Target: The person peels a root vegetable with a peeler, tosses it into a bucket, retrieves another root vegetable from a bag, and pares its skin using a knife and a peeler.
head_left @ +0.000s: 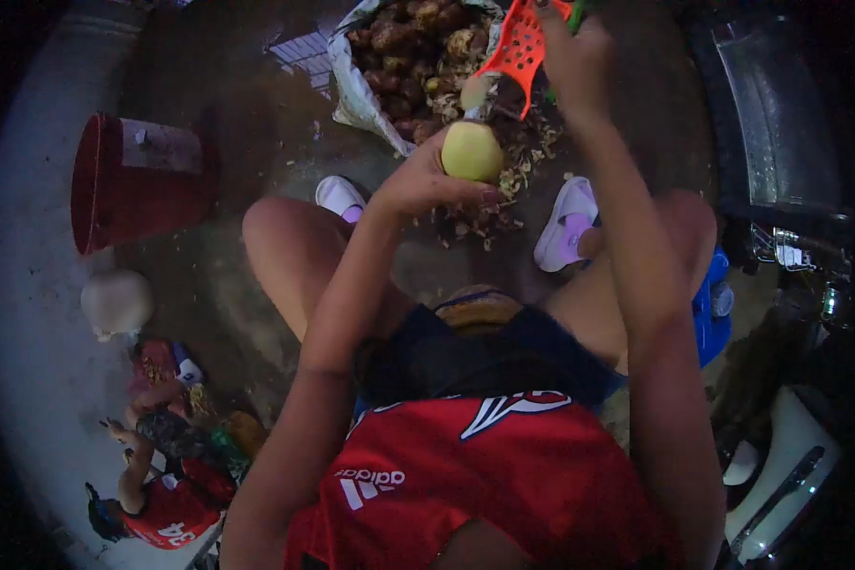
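Beyond the knees, head view: bare floor shows between the red bucket at the left and the sack; the sack's upper edge is cut off by the frame. Peelings lie between two pale shoes and along the sack's right side.

Count: one bucket, one sack, one peeled potato, one orange perforated tool, one other person at lower left, well apart. Brown, unpeeled potatoes fill the sack; overlap prevents an exact count.

Left hand: partly closed, fingers and thumb around the peeled potato, just beside the sack's lower right edge. Right hand: fingers closed on the orange perforated tool, near the top edge; exact grip hard to tell. Pale item beside tool: identity unclear.
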`<state>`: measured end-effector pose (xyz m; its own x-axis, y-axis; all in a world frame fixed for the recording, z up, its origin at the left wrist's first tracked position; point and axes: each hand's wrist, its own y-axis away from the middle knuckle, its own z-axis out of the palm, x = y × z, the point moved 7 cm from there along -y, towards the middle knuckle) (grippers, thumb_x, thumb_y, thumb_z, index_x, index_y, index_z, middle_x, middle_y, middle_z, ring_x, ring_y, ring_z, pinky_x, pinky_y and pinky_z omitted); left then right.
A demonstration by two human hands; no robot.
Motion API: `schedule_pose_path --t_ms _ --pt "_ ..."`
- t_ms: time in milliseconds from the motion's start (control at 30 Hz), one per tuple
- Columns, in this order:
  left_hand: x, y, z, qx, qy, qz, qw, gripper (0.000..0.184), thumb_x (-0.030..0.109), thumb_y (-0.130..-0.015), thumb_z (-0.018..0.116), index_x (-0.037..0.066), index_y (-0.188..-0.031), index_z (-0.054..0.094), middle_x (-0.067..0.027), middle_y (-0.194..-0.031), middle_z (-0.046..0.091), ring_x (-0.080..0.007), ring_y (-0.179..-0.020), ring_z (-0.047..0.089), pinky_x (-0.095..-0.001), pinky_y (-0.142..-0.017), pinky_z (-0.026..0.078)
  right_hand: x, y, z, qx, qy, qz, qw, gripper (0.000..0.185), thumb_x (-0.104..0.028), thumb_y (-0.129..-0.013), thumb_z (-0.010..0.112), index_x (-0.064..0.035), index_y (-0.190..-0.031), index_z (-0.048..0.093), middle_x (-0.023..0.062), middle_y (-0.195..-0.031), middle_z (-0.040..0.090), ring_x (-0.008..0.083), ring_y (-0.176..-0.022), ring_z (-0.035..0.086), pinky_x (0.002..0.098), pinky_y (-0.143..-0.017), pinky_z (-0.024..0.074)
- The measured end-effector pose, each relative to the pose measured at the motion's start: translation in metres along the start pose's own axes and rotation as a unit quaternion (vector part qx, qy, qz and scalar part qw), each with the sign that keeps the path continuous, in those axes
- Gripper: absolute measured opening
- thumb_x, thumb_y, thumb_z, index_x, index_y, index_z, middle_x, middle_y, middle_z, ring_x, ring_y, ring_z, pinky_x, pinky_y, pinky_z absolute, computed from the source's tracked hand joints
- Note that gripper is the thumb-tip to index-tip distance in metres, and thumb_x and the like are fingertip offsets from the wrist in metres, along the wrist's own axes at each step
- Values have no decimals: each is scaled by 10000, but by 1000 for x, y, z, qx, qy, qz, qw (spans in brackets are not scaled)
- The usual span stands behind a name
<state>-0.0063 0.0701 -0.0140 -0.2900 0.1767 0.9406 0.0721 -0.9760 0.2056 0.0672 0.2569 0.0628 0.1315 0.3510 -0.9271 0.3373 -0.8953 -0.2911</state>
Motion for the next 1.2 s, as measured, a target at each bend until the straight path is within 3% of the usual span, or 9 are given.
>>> schedule_pose_path --t_ms 233,333,433,633,767,833,900,1033,1200 --pt "0 -6 -10 16 131 3 991 552 218 -788 659 84 -1257 402 -81 -1041 573 -169 -747 583 -256 -583 483 19 3 -6 74 139 -163 974 480 -250 -896 533 80 -1225 420 220 -1175 506 310 -1126 472 371 -938 360" --pt "-4 -6 -15 52 156 8 986 558 207 -800 639 89 -1284 387 -89 -1083 559 -180 -775 590 -259 -593 489 -15 -7 -24 23 -7 -177 984 453 -233 -892 541 59 -1221 434 215 -1171 509 316 -1132 467 376 -944 353" --pt "-2 -7 -13 61 214 10 975 543 180 -802 632 90 -1282 395 -92 -1086 555 -186 -797 595 -263 -617 497 -15 -2 -34 157 141 -286 935 441 -217 -888 549 50 -1220 433 207 -1191 490 320 -1110 474 370 -913 367" --pt "-6 -10 -6 19 106 25 994 582 77 -734 666 85 -1260 415 -37 -978 566 -137 -801 575 -264 -644 496 -4 14 -17 28 26 39 999 601 -330 -864 579 42 -1282 359 215 -1283 398 340 -1161 423 381 -950 343" --pt "-2 -11 0 87 -13 12 996 458 41 -629 734 84 -1033 523 4 -811 589 -98 -694 574 -218 -576 449 -4 30 10 37 101 -99 989 604 -333 -862 572 67 -1261 359 218 -1201 434 334 -1054 478 393 -871 375" --pt "3 -5 2 104 -31 -38 993 567 -27 -616 686 80 -1136 486 6 -873 569 -102 -758 563 -236 -628 474 0 27 22 -202 121 58 970 573 -315 -865 565 76 -1237 373 213 -1151 455 324 -990 490 400 -837 385" --pt "0 -4 -1 116 -29 -49 992 620 -46 -613 667 76 -1187 467 6 -901 560 -104 -789 558 -247 -657 487 18 29 23 40 53 -159 985 503 -281 -870 551 84 -1182 406 207 -1046 483 299 -859 492 415 -770 401" --pt "-17 -8 -19 128 -28 -27 991 618 -6 -619 678 74 -1193 463 -6 -920 564 -112 -795 562 -254 -664 489 57 -19 7 -98 -22 130 986 596 -309 -873 550 96 -1257 340 239 -1199 427 330 -1044 468 418 -860 379" --pt "-12 -8 -10 91 80 7 993 608 39 -612 688 69 -1179 470 -27 -959 573 -123 -794 568 -250 -640 489 -17 41 14 18 138 -86 987 710 -366 -885 529 71 -1352 221 244 -1379 273 359 -1259 317 421 -969 312"
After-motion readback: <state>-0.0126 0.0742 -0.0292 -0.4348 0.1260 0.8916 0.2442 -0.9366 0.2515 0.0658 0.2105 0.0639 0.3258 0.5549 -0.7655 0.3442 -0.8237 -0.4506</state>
